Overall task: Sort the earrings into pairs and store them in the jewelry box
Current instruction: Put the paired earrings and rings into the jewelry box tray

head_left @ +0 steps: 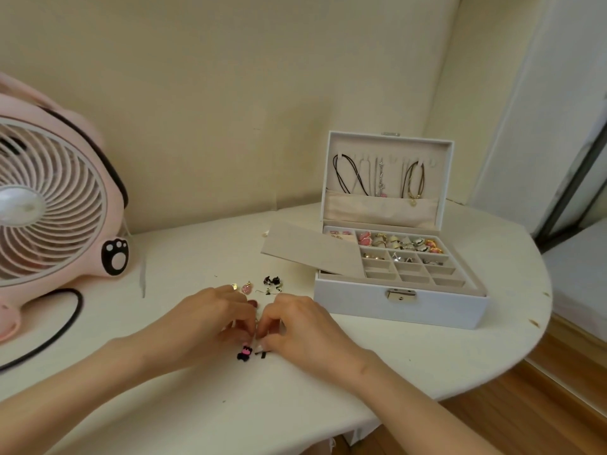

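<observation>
Your white jewelry box [399, 307] stands open on the counter [164, 405], lid [387, 139] upright, with jewellery in the far compartments of its gridded tray [473, 285]. Left of it, close together, lie a pink drop earring [247, 288], a small gold earring [234, 286] and a black-and-gold pair [272, 284]. Nearer you, your left hand [213, 318] pinches a pink-and-black earring [244, 352] and your right hand [295, 323] a black earring [261, 354], side by side.

There was one jewelry box [399, 308], one pink fan [49, 198], and two hands, a left hand [210, 320] and a right hand [302, 326]. Two earrings [244, 352] were just under them.
</observation>
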Available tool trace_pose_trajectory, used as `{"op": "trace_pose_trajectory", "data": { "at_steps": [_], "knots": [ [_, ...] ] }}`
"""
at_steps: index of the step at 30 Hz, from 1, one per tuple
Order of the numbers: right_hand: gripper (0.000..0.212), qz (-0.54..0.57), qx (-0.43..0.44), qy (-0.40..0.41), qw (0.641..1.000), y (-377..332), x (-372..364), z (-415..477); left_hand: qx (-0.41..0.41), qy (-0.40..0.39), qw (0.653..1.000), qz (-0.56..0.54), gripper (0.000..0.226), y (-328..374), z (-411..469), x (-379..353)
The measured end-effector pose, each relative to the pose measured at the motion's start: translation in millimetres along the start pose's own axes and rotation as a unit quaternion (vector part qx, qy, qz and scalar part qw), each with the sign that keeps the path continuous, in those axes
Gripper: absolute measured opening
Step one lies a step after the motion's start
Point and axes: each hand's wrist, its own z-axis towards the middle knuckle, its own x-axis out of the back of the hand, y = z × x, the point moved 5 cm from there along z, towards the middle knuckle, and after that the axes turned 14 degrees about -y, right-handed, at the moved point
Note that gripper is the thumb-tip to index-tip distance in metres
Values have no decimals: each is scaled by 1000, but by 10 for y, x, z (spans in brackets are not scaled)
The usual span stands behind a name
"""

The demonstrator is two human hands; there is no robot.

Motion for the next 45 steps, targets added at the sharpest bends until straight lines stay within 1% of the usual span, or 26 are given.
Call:
{"op": "trace_pose_trajectory", "data": {
  "at_steps": [6,10,12,16,18,23,27,30,35,38,41,45],
  "knots": [
    [8,23,10,-42,999,-16,-4,31,8,-47,998,-30,11,57,-5,5],
    [10,47,6,-50,998,0,-7,64,7,-54,998,-41,13,82,-2,-13],
    [11,58,-1,-35,998,14,-5,69,7,-41,998,-50,16,81,-7,2],
    [10,92,-18,-2,996,86,35,26,19,-15,998,-54,32,72,-11,42],
    [12,109,-22,4,994,125,74,-20,19,-5,998,-57,35,93,-3,74],
    [14,159,-11,36,987,153,257,-185,1,23,997,-76,16,213,50,234],
    [20,209,-4,73,975,231,471,-305,-13,17,998,-60,9,345,169,359],
    [27,241,-3,100,965,330,624,-380,-28,20,998,-61,9,457,298,435],
    [28,216,-20,145,965,539,880,-499,-56,39,996,-60,9,639,581,559],
    [28,227,-40,176,957,700,1047,-581,-68,56,994,-69,8,720,792,624],
    [29,216,-71,210,951,896,1182,-642,-73,73,991,-86,7,784,1042,672],
    [31,203,-97,241,944,1135,1278,-693,-88,76,987,-109,3,825,1385,667]
  ]
}}
